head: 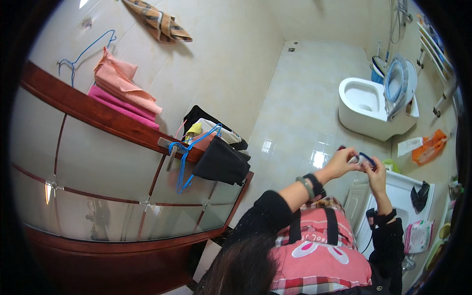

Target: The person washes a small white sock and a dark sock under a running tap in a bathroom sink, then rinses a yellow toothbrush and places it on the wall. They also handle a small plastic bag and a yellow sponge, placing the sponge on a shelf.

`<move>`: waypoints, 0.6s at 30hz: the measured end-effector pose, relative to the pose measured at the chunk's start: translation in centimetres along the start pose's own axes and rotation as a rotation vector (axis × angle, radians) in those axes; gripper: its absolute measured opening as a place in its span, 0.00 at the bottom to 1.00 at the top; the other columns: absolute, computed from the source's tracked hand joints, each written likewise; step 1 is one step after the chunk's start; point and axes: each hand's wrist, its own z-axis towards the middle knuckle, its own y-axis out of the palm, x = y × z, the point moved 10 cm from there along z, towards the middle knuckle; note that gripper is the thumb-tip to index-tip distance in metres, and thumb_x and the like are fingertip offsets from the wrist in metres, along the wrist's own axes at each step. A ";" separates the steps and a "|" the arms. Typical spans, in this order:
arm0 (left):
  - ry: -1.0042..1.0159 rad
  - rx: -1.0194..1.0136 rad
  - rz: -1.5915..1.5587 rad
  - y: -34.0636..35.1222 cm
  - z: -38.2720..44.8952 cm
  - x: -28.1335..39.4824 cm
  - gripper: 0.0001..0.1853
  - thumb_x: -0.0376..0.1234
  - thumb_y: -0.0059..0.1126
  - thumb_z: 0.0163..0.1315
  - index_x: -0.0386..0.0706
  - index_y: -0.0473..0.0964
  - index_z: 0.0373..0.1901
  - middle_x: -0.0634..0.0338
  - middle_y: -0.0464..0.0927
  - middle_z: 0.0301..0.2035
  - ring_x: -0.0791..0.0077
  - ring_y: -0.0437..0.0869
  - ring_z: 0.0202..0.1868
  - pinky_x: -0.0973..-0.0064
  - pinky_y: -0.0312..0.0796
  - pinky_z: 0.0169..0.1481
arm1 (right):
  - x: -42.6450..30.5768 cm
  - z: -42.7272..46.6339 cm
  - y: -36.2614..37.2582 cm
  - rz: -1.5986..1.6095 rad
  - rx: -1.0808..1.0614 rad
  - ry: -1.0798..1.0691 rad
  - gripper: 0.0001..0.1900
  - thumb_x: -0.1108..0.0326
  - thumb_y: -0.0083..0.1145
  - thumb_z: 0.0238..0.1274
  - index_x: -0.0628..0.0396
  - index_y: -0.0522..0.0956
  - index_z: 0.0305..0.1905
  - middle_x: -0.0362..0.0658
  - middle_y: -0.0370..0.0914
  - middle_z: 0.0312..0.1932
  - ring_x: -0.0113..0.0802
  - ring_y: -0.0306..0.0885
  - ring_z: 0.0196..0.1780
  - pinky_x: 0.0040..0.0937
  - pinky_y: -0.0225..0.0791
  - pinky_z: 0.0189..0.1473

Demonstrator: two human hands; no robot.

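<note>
My left hand (342,161) and my right hand (377,174) are raised close together in front of me. Between them they hold a small white and dark blue item (363,159), partly hidden by the fingers; I cannot tell exactly what it is. Just past my left hand shows a small dark red thing (342,147), too small to name. A jade-coloured bangle (306,187) and a black band circle my left wrist, and a black strap (381,217) circles my right. Below my hands is the pink apron (320,258) I wear, with checked trim.
A white toilet (368,114) with raised lid stands ahead right. A white washbasin cabinet (359,197) is beside my right arm, with a pink-and-white packet (418,236) there. An orange bag (429,147) hangs on the wall. Left, a wood-framed glass door (107,158) carries towels, clothes and blue hangers (184,155).
</note>
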 end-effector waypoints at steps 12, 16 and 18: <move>-0.083 0.394 -0.304 -19.0 -12.8 -9.2 0.10 0.31 0.59 0.59 0.40 0.67 0.37 0.66 0.73 0.26 0.86 0.72 0.27 0.86 0.64 0.27 | -7.5 6.8 17.5 -0.029 -0.179 -0.070 0.10 0.64 0.59 0.56 0.60 0.74 0.29 0.36 0.68 0.15 0.18 0.64 0.16 0.20 0.58 0.13; -0.098 0.487 -0.292 -24.7 -17.5 -10.6 0.10 0.30 0.58 0.59 0.41 0.66 0.37 0.66 0.73 0.25 0.86 0.73 0.26 0.86 0.63 0.27 | -8.0 9.8 25.6 -0.012 -0.253 0.006 0.12 0.62 0.60 0.56 0.61 0.74 0.31 0.38 0.70 0.18 0.20 0.66 0.18 0.19 0.60 0.16; -0.097 0.520 -0.324 -27.3 -19.9 -11.0 0.10 0.29 0.58 0.59 0.40 0.66 0.37 0.64 0.74 0.26 0.86 0.74 0.28 0.86 0.64 0.29 | -8.0 10.9 29.9 0.033 -0.302 0.040 0.12 0.62 0.59 0.56 0.61 0.74 0.33 0.39 0.73 0.20 0.21 0.68 0.19 0.19 0.63 0.19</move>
